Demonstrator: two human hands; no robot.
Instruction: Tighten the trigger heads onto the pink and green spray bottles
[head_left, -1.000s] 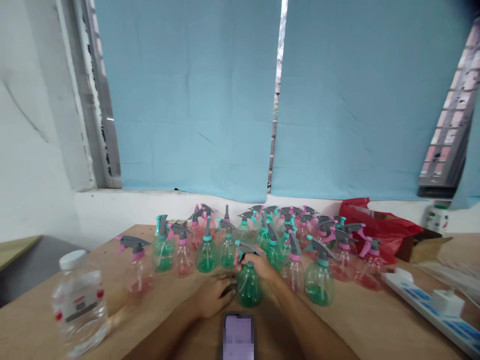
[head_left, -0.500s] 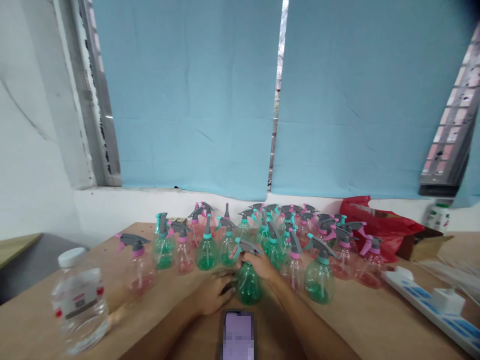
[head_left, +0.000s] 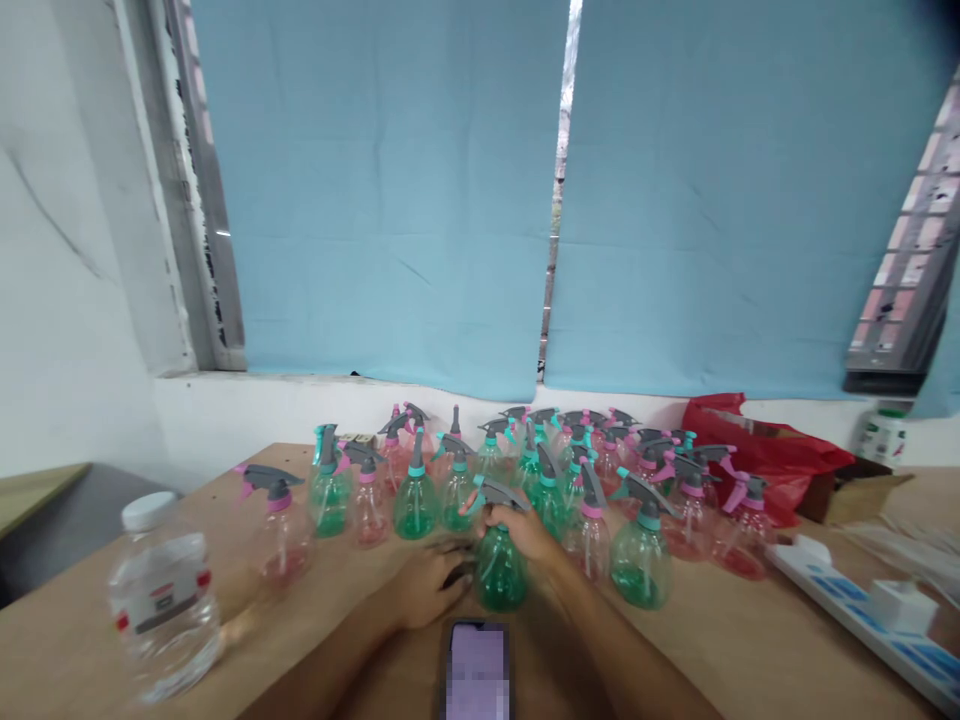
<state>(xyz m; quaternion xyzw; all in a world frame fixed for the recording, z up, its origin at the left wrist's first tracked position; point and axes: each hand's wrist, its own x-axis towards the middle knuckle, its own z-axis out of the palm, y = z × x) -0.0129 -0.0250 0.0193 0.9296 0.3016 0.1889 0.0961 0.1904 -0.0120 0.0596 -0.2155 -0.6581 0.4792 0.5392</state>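
Note:
A green spray bottle point(head_left: 501, 580) with a grey and teal trigger head stands upright in front of me. My right hand point(head_left: 526, 530) is wrapped round its neck, just below the head. To its left, my left hand point(head_left: 426, 588) rests on the table with the fingers stretched toward the bottle's side; whether they touch it I cannot tell. Directly below lies a phone point(head_left: 478, 670), its screen lit and blurred out. A pink spray bottle point(head_left: 589, 545) and another green one point(head_left: 640, 572) stand close to the right of the held bottle.
Several more pink and green spray bottles crowd the back of the table point(head_left: 337, 620). A clear water bottle point(head_left: 163, 600) stands at the left front. On the right are a power strip point(head_left: 847, 605), a red plastic bag point(head_left: 757, 450) and a cardboard box point(head_left: 862, 490). Blue curtains hang behind.
The whole view has shifted very slightly. Both hands and the held spray bottle stay in nearly the same places, with the grip unchanged.

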